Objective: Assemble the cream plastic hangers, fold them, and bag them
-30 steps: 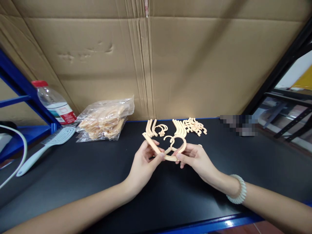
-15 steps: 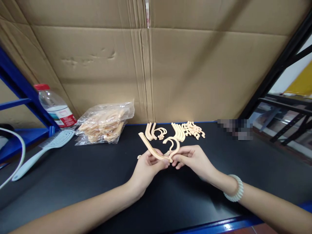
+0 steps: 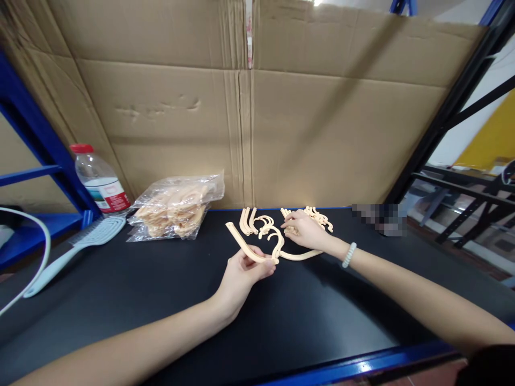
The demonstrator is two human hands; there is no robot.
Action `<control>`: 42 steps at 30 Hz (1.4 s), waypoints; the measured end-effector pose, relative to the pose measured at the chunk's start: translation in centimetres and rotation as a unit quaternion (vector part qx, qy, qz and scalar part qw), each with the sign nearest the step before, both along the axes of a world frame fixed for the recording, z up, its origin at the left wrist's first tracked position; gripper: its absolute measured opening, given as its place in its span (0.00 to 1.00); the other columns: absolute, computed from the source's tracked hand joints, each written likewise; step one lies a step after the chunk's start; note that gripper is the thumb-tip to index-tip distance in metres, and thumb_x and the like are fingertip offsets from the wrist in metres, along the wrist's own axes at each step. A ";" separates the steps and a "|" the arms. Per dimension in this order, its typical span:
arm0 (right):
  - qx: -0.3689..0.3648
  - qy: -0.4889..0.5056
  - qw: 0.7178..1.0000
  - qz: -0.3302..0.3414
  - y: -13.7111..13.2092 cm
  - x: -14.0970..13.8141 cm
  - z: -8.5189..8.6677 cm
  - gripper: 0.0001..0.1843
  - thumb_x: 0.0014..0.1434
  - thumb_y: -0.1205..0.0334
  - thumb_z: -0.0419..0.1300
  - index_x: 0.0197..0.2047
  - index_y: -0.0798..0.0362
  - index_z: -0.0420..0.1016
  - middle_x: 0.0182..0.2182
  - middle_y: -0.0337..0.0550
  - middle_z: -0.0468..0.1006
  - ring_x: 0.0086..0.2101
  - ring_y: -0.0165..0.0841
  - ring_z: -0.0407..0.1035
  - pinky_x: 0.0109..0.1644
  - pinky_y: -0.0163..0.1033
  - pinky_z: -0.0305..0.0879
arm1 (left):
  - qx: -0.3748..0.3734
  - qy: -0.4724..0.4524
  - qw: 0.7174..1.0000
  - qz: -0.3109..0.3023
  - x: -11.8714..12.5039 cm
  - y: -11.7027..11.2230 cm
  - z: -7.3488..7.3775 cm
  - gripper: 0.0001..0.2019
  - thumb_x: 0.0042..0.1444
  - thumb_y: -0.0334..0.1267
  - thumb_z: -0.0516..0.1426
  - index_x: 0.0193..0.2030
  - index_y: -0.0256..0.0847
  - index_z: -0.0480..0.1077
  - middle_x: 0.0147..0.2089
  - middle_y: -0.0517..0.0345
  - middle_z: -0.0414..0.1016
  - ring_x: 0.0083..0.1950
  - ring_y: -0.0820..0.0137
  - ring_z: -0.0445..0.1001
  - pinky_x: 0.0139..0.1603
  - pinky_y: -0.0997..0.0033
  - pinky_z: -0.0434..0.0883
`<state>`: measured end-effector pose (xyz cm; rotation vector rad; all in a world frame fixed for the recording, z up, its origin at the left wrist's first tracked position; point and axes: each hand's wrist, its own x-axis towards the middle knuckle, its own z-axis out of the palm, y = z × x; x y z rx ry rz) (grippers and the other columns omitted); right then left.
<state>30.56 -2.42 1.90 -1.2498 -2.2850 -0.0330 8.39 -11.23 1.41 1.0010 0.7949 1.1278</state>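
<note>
Our left hand (image 3: 247,269) pinches a curved strip (image 3: 240,241), long axis slanting away leftward; our right hand (image 3: 304,231), nearer the strip row (image 3: 284,213), partly covers it, grip hidden.

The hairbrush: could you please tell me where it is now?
In the head view, the light-blue hairbrush lies at the left of the black tabletop, in front of the red-capped bottle and left of the bagged beige pieces.
</note>
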 end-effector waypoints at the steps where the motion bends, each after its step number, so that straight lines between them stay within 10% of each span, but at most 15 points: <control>1: -0.006 0.002 1.000 0.002 0.2 -0.3 -0.3 0.11 0.53 0.70 0.59 0.37 0.53 0.82 0.40 0.50 0.78 0.44 0.41 0.69 0.51 0.48 0.64 | -0.001 0.001 1.000 0.000 0.0 0.0 0.0 0.17 0.40 0.34 0.70 0.33 0.36 0.67 0.29 0.58 0.78 0.33 0.71 0.76 0.40 0.70 0.73; 10: -0.094 0.184 0.978 -0.032 1.3 0.3 1.5 0.08 0.56 0.65 0.58 0.34 0.54 0.79 0.31 0.46 0.81 0.32 0.35 0.74 0.40 0.41 0.69 | -0.003 0.003 1.000 -0.005 0.0 -0.2 0.4 0.17 0.42 0.34 0.70 0.33 0.37 0.66 0.30 0.59 0.77 0.33 0.73 0.75 0.40 0.72 0.72; 16: -0.246 0.517 0.819 0.035 -3.2 1.0 4.6 0.15 0.53 0.52 0.65 0.37 0.56 0.76 0.41 0.51 0.80 0.35 0.34 0.76 0.41 0.40 0.72 | 0.008 0.006 1.000 -0.005 0.0 0.0 0.1 0.16 0.42 0.34 0.69 0.33 0.37 0.67 0.31 0.58 0.77 0.33 0.72 0.75 0.39 0.71 0.72; 27: -0.266 0.646 0.715 0.000 -8.2 -1.5 0.0 0.24 0.47 0.63 0.69 0.48 0.46 0.73 0.51 0.42 0.71 0.34 0.27 0.71 0.45 0.40 0.69 | 0.012 0.008 1.000 -0.014 0.2 0.3 -0.2 0.17 0.44 0.31 0.69 0.35 0.38 0.64 0.33 0.60 0.75 0.34 0.75 0.73 0.38 0.74 0.70; 31: -0.331 0.666 0.666 0.046 -8.8 -2.2 0.0 0.27 0.45 0.66 0.70 0.50 0.48 0.72 0.39 0.40 0.75 0.35 0.28 0.71 0.50 0.42 0.68 | 0.017 0.012 0.999 -0.030 0.2 0.4 -0.3 0.18 0.44 0.29 0.68 0.35 0.38 0.63 0.33 0.61 0.75 0.35 0.75 0.73 0.38 0.75 0.69; 36: -0.366 0.623 0.687 0.075 -9.4 -3.2 -0.7 0.14 0.47 0.64 0.71 0.37 0.54 0.76 0.32 0.39 0.77 0.33 0.28 0.71 0.43 0.37 0.69 | 0.027 0.019 0.999 -0.043 0.1 0.5 -0.4 0.18 0.45 0.29 0.68 0.35 0.38 0.63 0.33 0.62 0.75 0.36 0.75 0.73 0.40 0.75 0.69; 42: -0.355 0.588 0.722 0.082 -9.5 -3.6 -1.2 0.17 0.49 0.64 0.69 0.44 0.53 0.76 0.35 0.42 0.80 0.33 0.29 0.73 0.43 0.39 0.71 | 0.066 0.031 0.996 -0.058 -0.1 0.6 -0.7 0.15 0.47 0.29 0.67 0.33 0.39 0.63 0.34 0.62 0.74 0.41 0.72 0.75 0.49 0.69 0.69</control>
